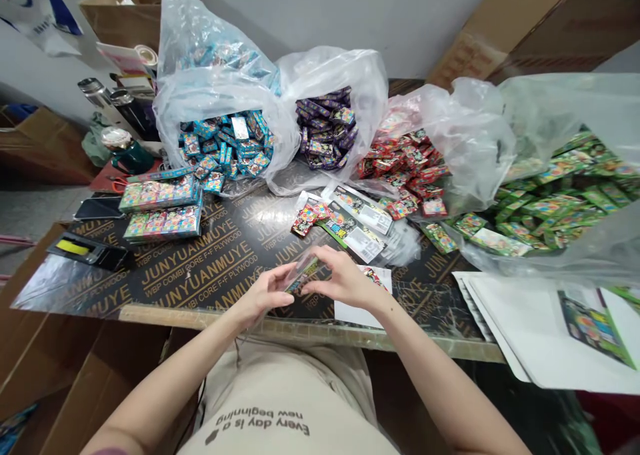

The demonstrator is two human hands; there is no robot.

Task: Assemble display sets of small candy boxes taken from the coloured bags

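Note:
My left hand grips one end of a small clear plastic bag with something green and printed inside it. At the bag's other end are the curled fingers of my right hand, closed on its edge. Beneath my right wrist lies a white sheet with a printed picture at its top. Just beyond my hands are a pair of small red printed boxes and several flat printed packets with white labels. What exactly fills the bag is too small to tell.
Plastic bags along the back hold blue boxes, purple boxes, red boxes and green packets. Stacked boxes, a phone and a black tape dispenser lie left. White cards overhang the front right edge.

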